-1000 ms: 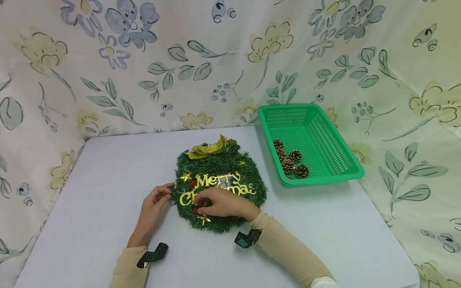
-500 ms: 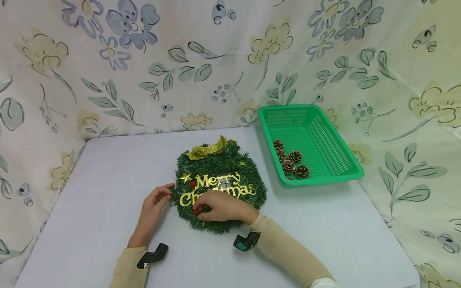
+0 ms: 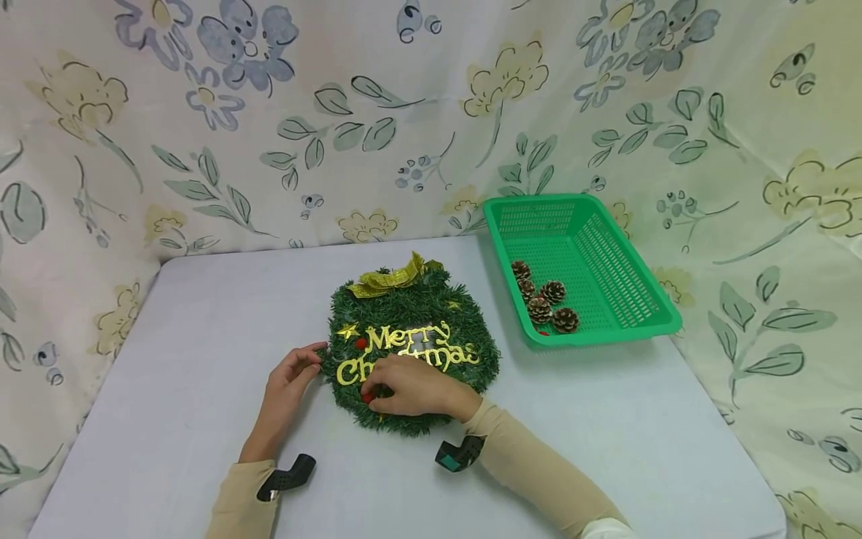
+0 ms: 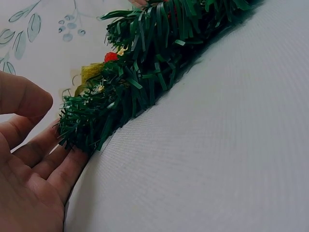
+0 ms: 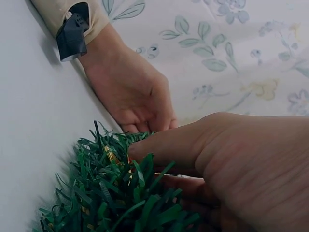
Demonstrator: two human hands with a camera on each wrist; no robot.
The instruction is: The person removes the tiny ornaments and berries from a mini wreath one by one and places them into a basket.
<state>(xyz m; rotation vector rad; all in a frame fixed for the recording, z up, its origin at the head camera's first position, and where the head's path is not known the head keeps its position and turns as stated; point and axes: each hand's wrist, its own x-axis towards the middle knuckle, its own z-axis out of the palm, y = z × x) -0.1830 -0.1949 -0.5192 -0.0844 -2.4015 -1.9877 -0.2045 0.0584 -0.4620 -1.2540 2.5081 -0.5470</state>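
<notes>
A green tinsel wreath (image 3: pixel 417 299) lies flat on the table, with gold "Merry Christmas" lettering (image 3: pixel 461 354) across it. My right hand (image 3: pixel 417 385) is over its lower left part and pinches a small red ball (image 3: pixel 368 397) between thumb and fingers, down among the tinsel. Another red ball (image 3: pixel 361 343) sits by the lettering, close to a gold star (image 3: pixel 347 331). At the wreath's left edge my left hand (image 3: pixel 286 382) touches the tinsel; in the left wrist view its fingers (image 4: pixel 70 169) extend loosely against the edge. Part of the lettering is hidden behind the right hand.
A green plastic basket (image 3: pixel 656 333) stands at the right rear with several pine cones (image 3: pixel 564 320) and a bit of red (image 3: pixel 542 333) inside. A gold ribbon bow (image 3: pixel 387 281) tops the wreath. Floral cloth (image 3: pixel 417 112) hangs behind the white table (image 3: pixel 222 314).
My right hand has shifted slightly down towards the near side and its fingers have closed around the lower red ball, covering most of the lower star. The left hand stays put.
</notes>
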